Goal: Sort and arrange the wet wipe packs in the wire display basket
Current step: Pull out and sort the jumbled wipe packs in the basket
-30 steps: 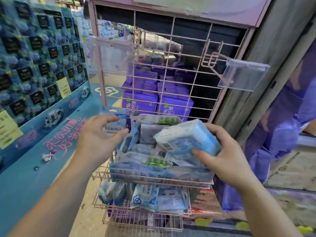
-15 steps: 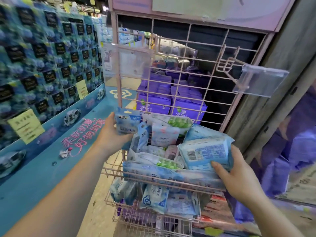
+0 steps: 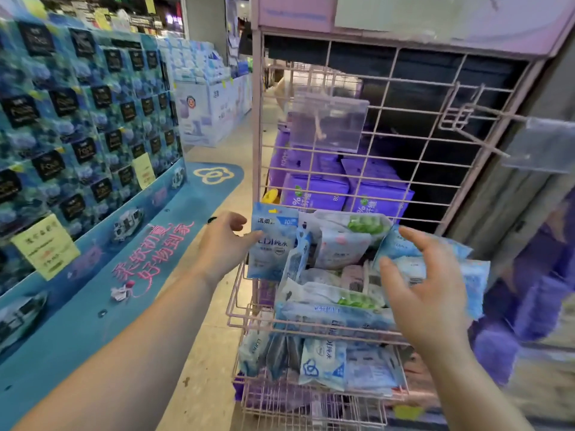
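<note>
The pink wire display basket point(image 3: 311, 329) holds a loose pile of wet wipe packs point(image 3: 329, 293), white, pale pink and blue, some with green lids. My left hand point(image 3: 225, 242) grips the left edge of a blue wet wipe pack point(image 3: 273, 244) that stands upright at the basket's left corner. My right hand point(image 3: 426, 293) hovers with fingers spread above a light-blue wet wipe pack point(image 3: 473, 278) lying on the right side of the pile; it holds nothing.
A lower wire basket point(image 3: 314, 402) with more packs point(image 3: 323, 362) sits underneath. The pink grid back panel point(image 3: 404, 144) carries wire hooks point(image 3: 473, 119) and clear label holders point(image 3: 326, 122). Purple packs point(image 3: 317, 191) are stacked behind it. A blue product display point(image 3: 77, 119) lines the left.
My right hand has let go of the light-blue pack, which now rests on the right of the pile, and the fingers have spread. My left hand stays on the upright blue pack.
</note>
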The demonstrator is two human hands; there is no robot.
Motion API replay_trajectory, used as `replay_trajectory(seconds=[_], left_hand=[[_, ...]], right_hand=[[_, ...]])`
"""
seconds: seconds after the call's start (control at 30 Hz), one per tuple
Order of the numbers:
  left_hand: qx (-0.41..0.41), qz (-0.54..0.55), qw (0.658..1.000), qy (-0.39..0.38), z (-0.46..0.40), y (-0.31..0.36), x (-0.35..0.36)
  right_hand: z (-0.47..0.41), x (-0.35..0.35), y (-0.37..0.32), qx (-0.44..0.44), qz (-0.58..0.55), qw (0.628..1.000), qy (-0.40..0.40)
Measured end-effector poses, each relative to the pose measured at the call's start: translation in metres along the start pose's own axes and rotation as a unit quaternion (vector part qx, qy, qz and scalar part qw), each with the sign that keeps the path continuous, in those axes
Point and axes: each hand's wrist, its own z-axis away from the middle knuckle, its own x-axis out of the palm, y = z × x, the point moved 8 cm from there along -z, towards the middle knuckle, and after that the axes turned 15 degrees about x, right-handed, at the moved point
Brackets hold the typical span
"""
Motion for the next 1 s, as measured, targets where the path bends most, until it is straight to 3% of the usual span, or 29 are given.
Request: replay_trajectory(seconds=[0.1, 0.17, 0.23, 0.27, 0.33, 0.4, 0.47, 0.6, 0.73, 0.87, 1.0], left_hand=[[0.04, 0.071, 0.997, -0.017, 0.01, 0.022, -0.004], [0.057, 0.098, 0.987, -0.115, 0.02, 0.047, 0.018], [0.11, -0.014, 0.964, -0.241, 0.032, 0.065, 0.051], [0.135, -0.066, 0.954, -0.26, 0.034, 0.07, 0.059], [0.137, -0.06, 0.96, -0.236, 0.029, 0.065, 0.056], [0.059, 0.118, 0.971, -0.198, 0.02, 0.049, 0.038], [-0.021, 0.281, 0.942, -0.181, 0.015, 0.036, 0.024], [-0.037, 0.342, 0.918, -0.197, 0.01, 0.033, 0.012], [-0.015, 0.343, 0.918, -0.2, 0.014, 0.04, 0.006], [-0.003, 0.321, 0.935, -0.151, 0.011, 0.03, -0.007], [0.081, 0.1, 0.981, -0.144, 0.005, 0.019, -0.006]], right_hand=[[0.003, 0.007, 0.001, 0.052, -0.052, 0.997, -0.009], [0.008, 0.026, -0.007, 0.058, -0.054, 0.996, -0.05], [0.012, 0.053, -0.012, 0.073, -0.028, 0.99, -0.115], [0.013, 0.065, -0.01, 0.091, -0.014, 0.985, -0.147], [0.015, 0.079, -0.002, 0.133, -0.005, 0.971, -0.199], [0.013, 0.081, 0.005, 0.156, -0.001, 0.965, -0.21], [0.008, 0.08, 0.007, 0.164, 0.001, 0.964, -0.211], [0.003, 0.103, -0.009, 0.138, 0.027, 0.953, -0.269], [0.004, 0.138, -0.024, 0.138, -0.02, 0.93, -0.341], [0.002, 0.152, -0.027, 0.142, -0.039, 0.937, -0.318], [0.004, 0.162, -0.022, 0.181, -0.033, 0.921, -0.344]])
